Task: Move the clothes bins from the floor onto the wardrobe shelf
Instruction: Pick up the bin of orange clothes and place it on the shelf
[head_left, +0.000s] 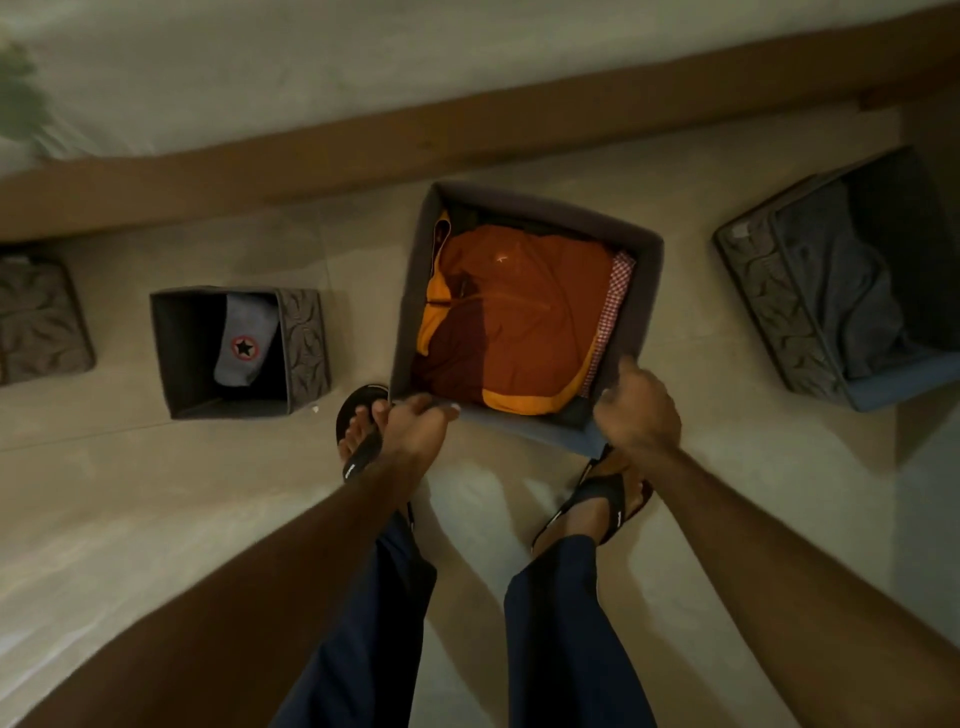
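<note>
A dark fabric bin (644, 291) full of folded orange and maroon clothes sits in front of my feet. My left hand (415, 426) pinches the near rim at its left corner. My right hand (636, 405) grips the same rim at its right corner. Whether the bin rests on the floor or is lifted I cannot tell. Left of it stands a smaller bin (306, 348) holding a grey garment with a star badge. A bin (779, 301) with dark grey clothes stands at the right. Another patterned bin (41, 322) is cut off at the left edge.
A brown skirting strip (363, 150) runs along the pale wall behind the bins. My feet in black sandals (361, 436) stand on the beige tiled floor (156, 519), just short of the middle bin. No wardrobe shelf is in view.
</note>
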